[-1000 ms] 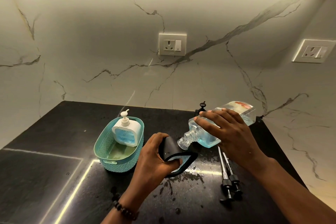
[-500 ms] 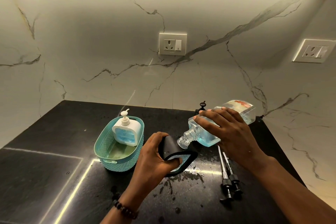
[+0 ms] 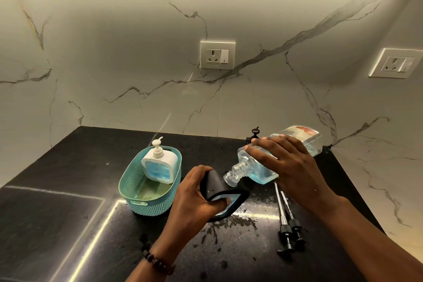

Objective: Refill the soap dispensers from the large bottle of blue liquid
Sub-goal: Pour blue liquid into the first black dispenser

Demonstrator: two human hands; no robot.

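Observation:
My right hand (image 3: 290, 167) grips the large clear bottle of blue liquid (image 3: 261, 173), tipped on its side with the threaded neck pointing down-left. The neck's mouth sits just above the top of a black soap dispenser (image 3: 231, 201), which my left hand (image 3: 194, 201) holds tilted on the counter. The dispenser's clear window shows pale blue liquid. A white dispenser (image 3: 160, 167) with its pump fitted stands in the teal basket (image 3: 137, 204). Two black pump heads with long tubes (image 3: 288, 226) lie on the counter to the right.
The black stone counter (image 3: 57, 224) is wet with splashes in front of the black dispenser. A small black knob (image 3: 254, 131) stands at the back behind the bottle. Marble walls with two sockets close off the back and right.
The bottle's neck has lifted slightly and its body has shifted a little; my left hand and the black dispenser have barely moved.

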